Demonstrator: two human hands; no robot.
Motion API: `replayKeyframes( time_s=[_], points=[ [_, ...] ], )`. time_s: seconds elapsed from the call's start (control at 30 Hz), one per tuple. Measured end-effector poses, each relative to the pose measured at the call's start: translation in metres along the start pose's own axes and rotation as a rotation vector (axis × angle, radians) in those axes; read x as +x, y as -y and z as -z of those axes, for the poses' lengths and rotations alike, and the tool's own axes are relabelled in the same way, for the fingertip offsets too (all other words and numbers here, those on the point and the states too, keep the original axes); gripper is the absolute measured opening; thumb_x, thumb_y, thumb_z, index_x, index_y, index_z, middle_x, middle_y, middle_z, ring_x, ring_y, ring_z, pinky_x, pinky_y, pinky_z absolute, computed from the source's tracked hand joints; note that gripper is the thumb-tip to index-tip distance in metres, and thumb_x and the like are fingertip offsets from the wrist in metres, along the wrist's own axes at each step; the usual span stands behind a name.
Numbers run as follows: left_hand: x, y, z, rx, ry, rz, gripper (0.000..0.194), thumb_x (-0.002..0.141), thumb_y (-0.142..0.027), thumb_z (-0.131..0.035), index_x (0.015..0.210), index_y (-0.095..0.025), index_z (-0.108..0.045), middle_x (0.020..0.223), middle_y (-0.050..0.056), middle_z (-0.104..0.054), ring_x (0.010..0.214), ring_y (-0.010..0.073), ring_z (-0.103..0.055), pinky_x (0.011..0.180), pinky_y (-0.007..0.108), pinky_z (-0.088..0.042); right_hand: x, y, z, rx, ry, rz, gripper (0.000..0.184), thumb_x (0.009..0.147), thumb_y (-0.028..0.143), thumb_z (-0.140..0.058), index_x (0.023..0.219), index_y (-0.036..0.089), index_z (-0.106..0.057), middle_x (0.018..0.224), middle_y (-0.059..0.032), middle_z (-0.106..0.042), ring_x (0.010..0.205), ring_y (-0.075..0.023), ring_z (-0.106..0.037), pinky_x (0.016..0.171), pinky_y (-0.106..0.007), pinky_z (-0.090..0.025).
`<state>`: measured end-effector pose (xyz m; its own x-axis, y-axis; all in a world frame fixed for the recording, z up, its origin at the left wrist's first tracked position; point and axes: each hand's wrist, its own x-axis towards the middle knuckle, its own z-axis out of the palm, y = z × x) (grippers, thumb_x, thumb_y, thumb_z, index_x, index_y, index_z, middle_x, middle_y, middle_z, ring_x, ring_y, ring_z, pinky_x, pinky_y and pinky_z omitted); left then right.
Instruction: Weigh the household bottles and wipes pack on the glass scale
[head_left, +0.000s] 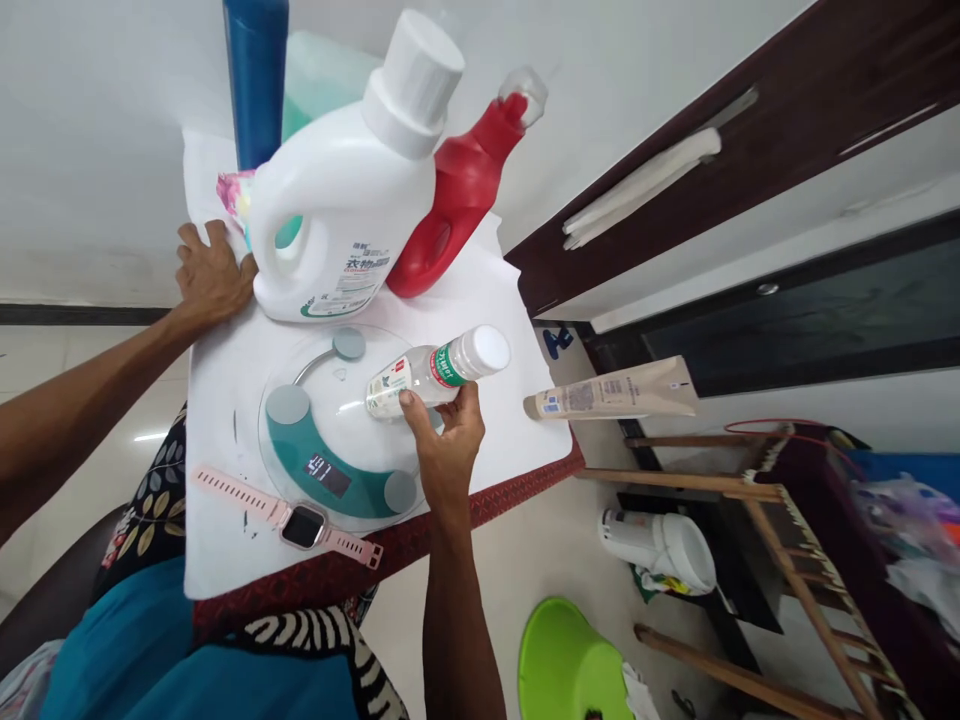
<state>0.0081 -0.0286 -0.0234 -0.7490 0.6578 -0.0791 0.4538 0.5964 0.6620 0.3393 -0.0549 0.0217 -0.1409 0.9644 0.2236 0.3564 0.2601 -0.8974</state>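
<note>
My right hand [448,440] grips a small clear plastic bottle [424,372] with a white cap and a green-and-red label, thumb in front and fingers partly hidden behind. The bottle stands on a round glass scale [330,450] with a teal band and a lit display. My left hand [214,270] lies open on the white-covered table [217,560], beside the base of a large white detergent jug [337,220]. A pink smartwatch [304,525] lies stretched out near the scale's front edge.
Behind the jug stand a red bottle [457,190], a blue bottle [256,80] and a pale green container [322,75]. A beige tube [615,390] stands at the table's right edge. On the floor are a green basin [551,660], a white bucket [660,550] and a wooden rack [810,590].
</note>
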Motion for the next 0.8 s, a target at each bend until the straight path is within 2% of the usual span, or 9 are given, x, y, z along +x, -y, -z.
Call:
replayKeyframes(
  time_s=[0.07, 0.2, 0.33, 0.47, 0.6, 0.8],
  points=[
    [-0.003, -0.003, 0.002, 0.008, 0.001, 0.008, 0.059, 0.098, -0.027, -0.060, 0.153, -0.014, -0.044, 0.162, 0.029, -0.035, 0.151, 0.0480, -0.042, 0.122, 0.074, -0.036, 0.001, 0.000, -0.001, -0.036, 0.004, 0.013, 0.046, 0.084, 0.057, -0.086, 0.112, 0.023, -0.071, 0.110, -0.0070, -0.081, 0.099, -0.0259, -0.075, 0.097, -0.048, -0.062],
    [-0.006, -0.007, 0.006, 0.026, 0.014, 0.029, 0.063, 0.098, -0.027, -0.058, 0.157, -0.013, -0.043, 0.164, 0.030, -0.036, 0.154, 0.0507, -0.042, 0.123, 0.073, -0.037, 0.008, 0.002, 0.002, -0.036, -0.027, 0.020, 0.044, 0.083, 0.056, -0.084, 0.109, 0.022, -0.074, 0.101, -0.0057, -0.081, 0.090, -0.0253, -0.075, 0.087, -0.044, -0.062],
    [-0.004, -0.005, 0.005, 0.019, 0.019, 0.030, 0.063, 0.100, -0.029, -0.057, 0.159, -0.013, -0.042, 0.165, 0.030, -0.036, 0.155, 0.0504, -0.042, 0.123, 0.073, -0.038, 0.037, 0.008, -0.003, -0.004, -0.135, 0.050, 0.042, 0.087, 0.059, -0.079, 0.106, 0.021, -0.072, 0.093, -0.0045, -0.080, 0.084, -0.0232, -0.074, 0.080, -0.040, -0.062],
    [0.000, 0.001, 0.001, -0.008, -0.006, 0.010, 0.062, 0.098, -0.028, -0.061, 0.156, -0.014, -0.044, 0.163, 0.030, -0.038, 0.154, 0.0502, -0.043, 0.121, 0.076, -0.038, 0.087, 0.007, -0.022, 0.011, -0.182, 0.133, 0.043, 0.088, 0.057, -0.078, 0.113, 0.022, -0.070, 0.109, -0.0074, -0.080, 0.099, -0.0237, -0.075, 0.090, -0.041, -0.062],
    [0.003, 0.005, -0.002, 0.002, -0.035, -0.007, 0.058, 0.096, -0.028, -0.062, 0.150, -0.017, -0.046, 0.160, 0.029, -0.042, 0.148, 0.0495, -0.048, 0.117, 0.079, -0.041, 0.128, -0.009, -0.048, 0.046, -0.157, 0.112, 0.048, 0.087, 0.060, -0.077, 0.113, 0.021, -0.069, 0.111, -0.0083, -0.080, 0.102, -0.0242, -0.074, 0.091, -0.042, -0.062],
    [0.000, 0.002, -0.001, 0.046, -0.013, 0.008, 0.057, 0.100, -0.031, -0.059, 0.151, -0.014, -0.044, 0.159, 0.030, -0.040, 0.147, 0.0503, -0.047, 0.117, 0.075, -0.042, 0.140, -0.030, -0.078, -0.034, -0.127, 0.083, 0.049, 0.088, 0.060, -0.079, 0.113, 0.019, -0.070, 0.109, -0.0095, -0.079, 0.099, -0.0259, -0.073, 0.097, -0.048, -0.060]
  ],
)
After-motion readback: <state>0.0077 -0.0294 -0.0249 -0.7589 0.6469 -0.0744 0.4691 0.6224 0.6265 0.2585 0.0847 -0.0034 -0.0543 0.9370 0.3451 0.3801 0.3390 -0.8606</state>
